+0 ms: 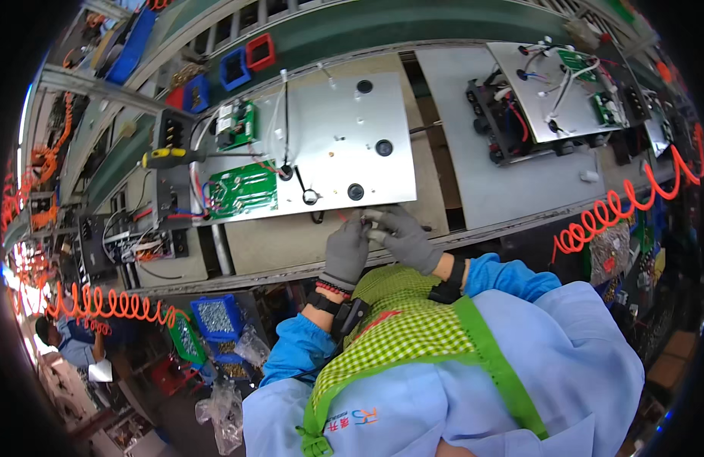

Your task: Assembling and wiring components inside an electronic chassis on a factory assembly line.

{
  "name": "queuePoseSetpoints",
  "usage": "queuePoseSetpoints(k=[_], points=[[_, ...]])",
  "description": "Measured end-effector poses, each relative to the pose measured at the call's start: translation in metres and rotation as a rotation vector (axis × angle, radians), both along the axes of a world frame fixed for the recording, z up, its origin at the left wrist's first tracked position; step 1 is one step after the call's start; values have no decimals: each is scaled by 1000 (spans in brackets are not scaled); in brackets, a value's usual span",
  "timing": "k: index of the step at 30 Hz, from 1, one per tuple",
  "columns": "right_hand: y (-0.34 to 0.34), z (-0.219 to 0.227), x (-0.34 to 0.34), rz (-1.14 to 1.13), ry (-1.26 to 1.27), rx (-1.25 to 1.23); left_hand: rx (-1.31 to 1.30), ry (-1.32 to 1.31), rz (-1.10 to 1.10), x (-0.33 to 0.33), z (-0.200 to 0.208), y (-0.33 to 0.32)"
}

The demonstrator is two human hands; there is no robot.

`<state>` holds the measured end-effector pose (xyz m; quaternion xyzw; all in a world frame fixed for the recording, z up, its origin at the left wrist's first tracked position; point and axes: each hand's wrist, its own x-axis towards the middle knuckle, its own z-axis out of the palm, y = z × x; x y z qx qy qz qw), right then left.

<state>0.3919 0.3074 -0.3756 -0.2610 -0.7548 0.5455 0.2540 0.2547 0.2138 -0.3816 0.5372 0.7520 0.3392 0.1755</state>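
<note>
Grey work gloves cover both hands, which meet at the near edge of a silvery metal plate (344, 114). My left hand (347, 253) is closed, its fingertips pinched around something too small to name. Beside it, my right hand (407, 242) curls its fingers toward the same spot, also closed. A thin red wire end shows by the left fingertips. On the plate are green circuit boards (244, 190), black round grommets (383, 148) and a black cable (286, 114). A yellow-and-black screwdriver (166, 158) lies across the plate's left end.
Another metal plate with wiring (546, 91) rests on a black chassis to the right. Blue bins (234, 68) and a red bin (260, 52) stand behind. Orange coiled hoses (619, 206) hang at both sides. Screw trays (217, 318) sit lower left, near a person (78, 343).
</note>
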Motion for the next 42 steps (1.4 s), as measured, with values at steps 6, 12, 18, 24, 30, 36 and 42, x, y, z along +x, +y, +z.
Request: queuePoseSetpoints(k=[6, 12, 18, 24, 30, 36, 42], points=[[-7, -20, -7, -251, 4, -654, -231, 367, -140, -2, 4, 15], [-7, -14, -14, -244, 20, -878, -245, 202, -161, -14, 14, 5], [26, -27, -14, -59, -156, -847, 155, 332, -147, -48, 94, 7], [22, -18, -37, -55, -37, -781, 64, 382, -204, -59, 90, 47], [27, -77, -43, -114, 179, 547, -140, 227, -213, -51, 99, 60], [33, -30, -3, 97, 149, -433, 68, 202, -158, -44, 89, 55], [140, -49, 50, -320, -33, -584, -27, -104, -63, -55, 87, 47]])
